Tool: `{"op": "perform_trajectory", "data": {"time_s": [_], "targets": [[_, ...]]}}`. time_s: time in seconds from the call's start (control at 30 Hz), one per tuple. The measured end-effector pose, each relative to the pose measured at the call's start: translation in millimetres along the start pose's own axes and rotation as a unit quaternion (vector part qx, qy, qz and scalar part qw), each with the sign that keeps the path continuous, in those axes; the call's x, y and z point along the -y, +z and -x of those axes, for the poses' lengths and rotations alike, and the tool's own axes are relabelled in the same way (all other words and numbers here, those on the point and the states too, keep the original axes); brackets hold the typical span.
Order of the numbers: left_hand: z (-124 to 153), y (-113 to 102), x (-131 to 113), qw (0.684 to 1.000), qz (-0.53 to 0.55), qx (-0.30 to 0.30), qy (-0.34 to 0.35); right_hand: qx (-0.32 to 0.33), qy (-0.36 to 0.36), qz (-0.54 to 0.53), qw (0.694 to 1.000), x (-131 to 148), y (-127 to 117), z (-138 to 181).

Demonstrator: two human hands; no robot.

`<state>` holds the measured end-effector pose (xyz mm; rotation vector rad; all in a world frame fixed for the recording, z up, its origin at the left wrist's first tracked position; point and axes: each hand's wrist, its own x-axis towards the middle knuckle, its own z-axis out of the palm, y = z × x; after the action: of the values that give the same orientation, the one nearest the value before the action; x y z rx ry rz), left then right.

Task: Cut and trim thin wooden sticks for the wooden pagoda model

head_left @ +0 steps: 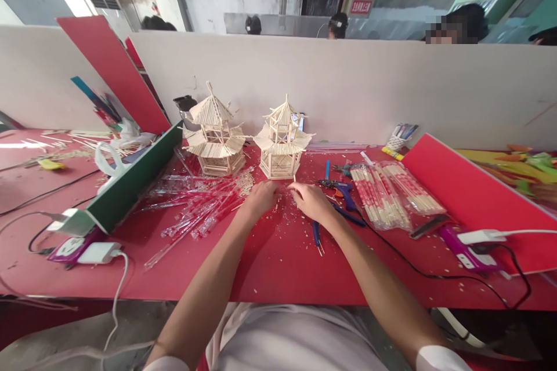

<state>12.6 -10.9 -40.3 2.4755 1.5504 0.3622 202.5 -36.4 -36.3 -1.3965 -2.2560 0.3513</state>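
Two pagoda models [284,153] [215,148] built of pale wooden sticks stand upright at the back of the red table. In front of the right-hand one, my left hand [261,199] is low over the table, its fingers curled together; what they hold, if anything, is hidden. Close beside it, my right hand [312,202] has its fingers pinched, and a short wooden stick [295,178] pokes up at the fingertips. To the right of that hand lie a blue glue gun [346,194] and blue-handled pliers [317,235]. Small wood scraps are scattered around both hands.
Clear plastic wrappers [195,203] spread on the left. Bagged wooden sticks [383,191] lie on the right, near a pen holder [398,138]. A green board [134,182] and a red board [478,197] flank the work area. Purple power strips [470,252] and cables lie near the edges.
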Motion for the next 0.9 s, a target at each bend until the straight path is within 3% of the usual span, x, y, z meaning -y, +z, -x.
{"op": "perform_trajectory", "data": {"time_s": [0.23,0.53,0.77,0.9], "targets": [[5,-7,13,0.994,0.001,0.051,0.095,0.009,0.001,0.002,1.000,1,-5,1],[1,-10,9,0.991,-0.029,0.055,0.116,0.001,-0.007,0.005,1.000,-1,-4,1],[10,-6,15,0.971,0.003,0.037,0.236,-0.007,0.008,0.003,1.000,-5,-4,1],[9,-3,20,0.972,0.031,0.042,0.227,-0.016,0.019,0.003,1.000,-7,-5,1]]}}
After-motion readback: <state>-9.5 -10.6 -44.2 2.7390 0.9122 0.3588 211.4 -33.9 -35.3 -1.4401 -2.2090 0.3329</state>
